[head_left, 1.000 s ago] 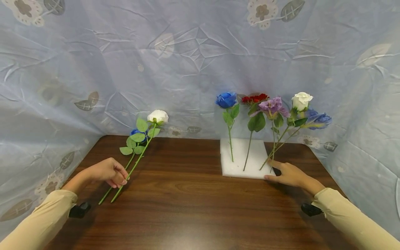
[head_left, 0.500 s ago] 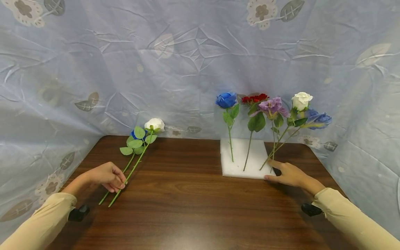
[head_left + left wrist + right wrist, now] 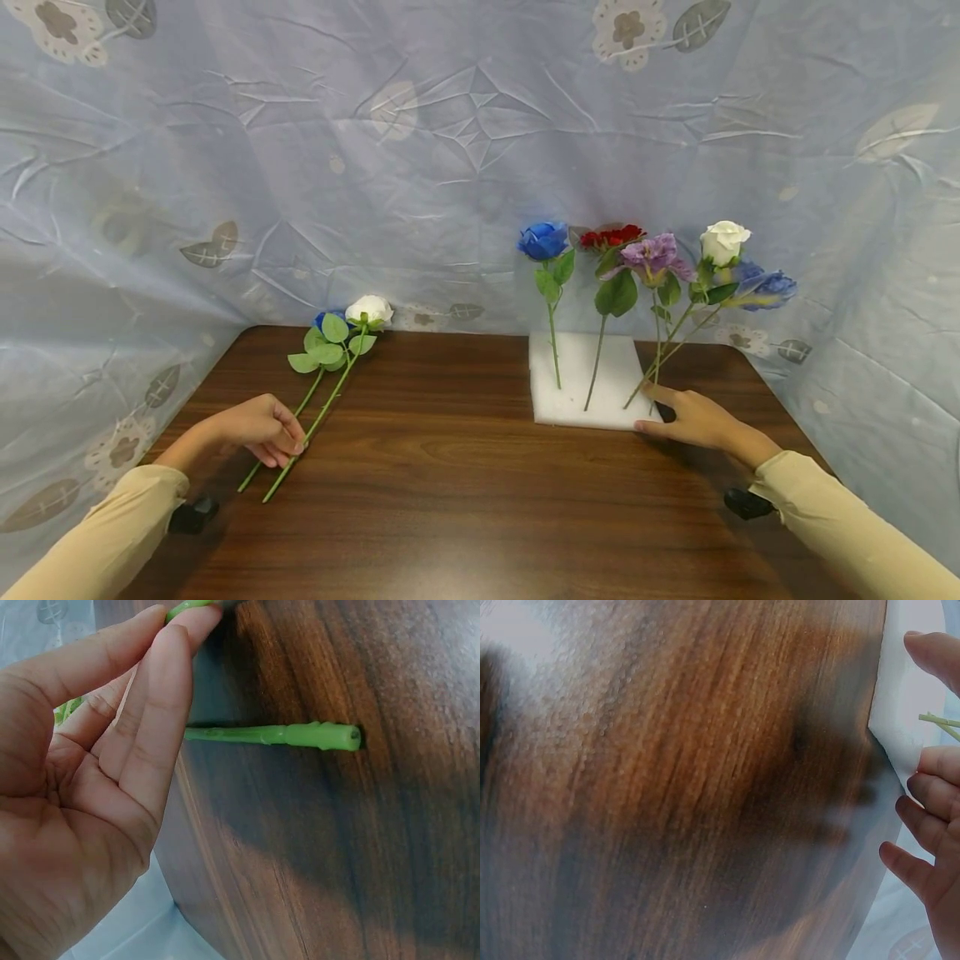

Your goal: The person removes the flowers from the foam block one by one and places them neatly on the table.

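My left hand [image 3: 258, 429] pinches the green stem of a white rose [image 3: 369, 310] between thumb and fingertips. Beside it, partly hidden by its leaves, a blue rose [image 3: 327, 320] lies with its stem [image 3: 322, 736] on the table, passing behind the hand. At the right, my right hand [image 3: 693, 421] touches the near right corner of a white foam block [image 3: 558, 408], thumb and fingers spread apart. Standing at the foam are another blue rose [image 3: 543, 241], a red flower [image 3: 611, 237], a purple flower [image 3: 657, 258], a white rosebud [image 3: 724, 242] and a blue-violet iris [image 3: 761, 287].
A brown wooden table [image 3: 450, 467] spreads between both hands. Pale blue patterned cloth [image 3: 450, 167] hangs behind it and along both sides. The stems at the right of the foam cross and lean outward close to my right hand.
The white rose's bloom has come down beside the lying blue rose, and its stem end has shifted slightly nearer to me. My left hand dipped a little; my right hand stayed still.
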`<control>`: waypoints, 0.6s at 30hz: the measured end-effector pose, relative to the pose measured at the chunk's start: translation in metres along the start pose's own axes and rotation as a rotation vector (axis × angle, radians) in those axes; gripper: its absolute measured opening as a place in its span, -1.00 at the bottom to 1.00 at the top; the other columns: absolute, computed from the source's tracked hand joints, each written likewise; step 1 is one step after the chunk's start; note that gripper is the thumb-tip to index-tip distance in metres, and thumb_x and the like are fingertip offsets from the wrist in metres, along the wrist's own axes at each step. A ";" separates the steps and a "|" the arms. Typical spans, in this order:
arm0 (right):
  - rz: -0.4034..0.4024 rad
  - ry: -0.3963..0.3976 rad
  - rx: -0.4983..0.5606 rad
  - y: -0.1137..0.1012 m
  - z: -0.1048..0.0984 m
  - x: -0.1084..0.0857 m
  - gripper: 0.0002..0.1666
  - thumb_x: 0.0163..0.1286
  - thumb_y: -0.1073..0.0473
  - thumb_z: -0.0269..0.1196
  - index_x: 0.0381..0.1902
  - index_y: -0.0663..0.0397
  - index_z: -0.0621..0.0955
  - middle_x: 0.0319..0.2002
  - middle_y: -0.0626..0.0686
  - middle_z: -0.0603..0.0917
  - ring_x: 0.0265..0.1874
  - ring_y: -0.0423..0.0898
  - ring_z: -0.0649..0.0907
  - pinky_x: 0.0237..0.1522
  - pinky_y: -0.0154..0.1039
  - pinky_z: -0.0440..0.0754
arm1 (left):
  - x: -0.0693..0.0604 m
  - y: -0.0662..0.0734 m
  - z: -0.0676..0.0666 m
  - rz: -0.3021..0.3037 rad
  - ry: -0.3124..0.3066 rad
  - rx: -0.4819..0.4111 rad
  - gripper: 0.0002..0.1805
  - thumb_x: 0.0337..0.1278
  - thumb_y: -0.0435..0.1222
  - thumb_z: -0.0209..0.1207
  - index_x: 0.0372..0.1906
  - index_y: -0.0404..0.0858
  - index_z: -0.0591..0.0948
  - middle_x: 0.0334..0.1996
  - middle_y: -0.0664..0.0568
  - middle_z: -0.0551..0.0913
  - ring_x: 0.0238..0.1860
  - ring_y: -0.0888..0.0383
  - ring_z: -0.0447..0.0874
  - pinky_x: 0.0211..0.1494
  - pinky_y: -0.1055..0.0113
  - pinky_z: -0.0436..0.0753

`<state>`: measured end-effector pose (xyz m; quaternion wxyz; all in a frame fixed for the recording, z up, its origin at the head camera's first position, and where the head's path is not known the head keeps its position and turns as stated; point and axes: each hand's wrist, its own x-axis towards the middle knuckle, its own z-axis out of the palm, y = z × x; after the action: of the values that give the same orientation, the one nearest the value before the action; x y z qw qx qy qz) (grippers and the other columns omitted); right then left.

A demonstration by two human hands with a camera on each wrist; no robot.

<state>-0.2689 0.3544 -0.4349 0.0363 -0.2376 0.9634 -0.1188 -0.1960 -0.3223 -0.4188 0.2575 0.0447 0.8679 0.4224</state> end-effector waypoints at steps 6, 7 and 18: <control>-0.003 -0.001 0.001 -0.001 -0.001 -0.001 0.03 0.36 -0.32 0.30 0.48 0.33 0.35 0.33 0.45 0.50 0.17 0.36 0.64 0.10 0.29 0.64 | 0.002 0.001 0.001 -0.007 -0.011 -0.011 -0.79 0.14 -0.42 0.24 -0.18 -0.49 0.72 -0.49 -0.01 0.76 -0.47 0.17 0.76 -0.37 0.30 0.78; -0.003 -0.001 0.000 -0.001 -0.001 -0.001 0.03 0.36 -0.31 0.30 0.48 0.33 0.35 0.33 0.45 0.50 0.17 0.36 0.64 0.10 0.28 0.64 | 0.002 0.003 0.001 -0.012 -0.015 -0.016 -0.79 0.14 -0.41 0.25 -0.18 -0.49 0.73 -0.49 -0.01 0.76 -0.47 0.17 0.76 -0.37 0.31 0.78; 0.000 0.002 0.003 0.000 0.000 -0.001 0.03 0.36 -0.32 0.30 0.48 0.32 0.35 0.33 0.45 0.50 0.18 0.36 0.64 0.11 0.29 0.63 | 0.001 0.010 0.005 -0.040 -0.010 -0.023 -0.80 0.11 -0.40 0.26 -0.22 -0.47 0.73 -0.56 -0.01 0.74 -0.51 0.18 0.75 -0.39 0.32 0.77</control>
<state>-0.2685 0.3549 -0.4352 0.0359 -0.2375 0.9632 -0.1205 -0.1953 -0.3120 -0.4141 0.2708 0.0262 0.8624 0.4270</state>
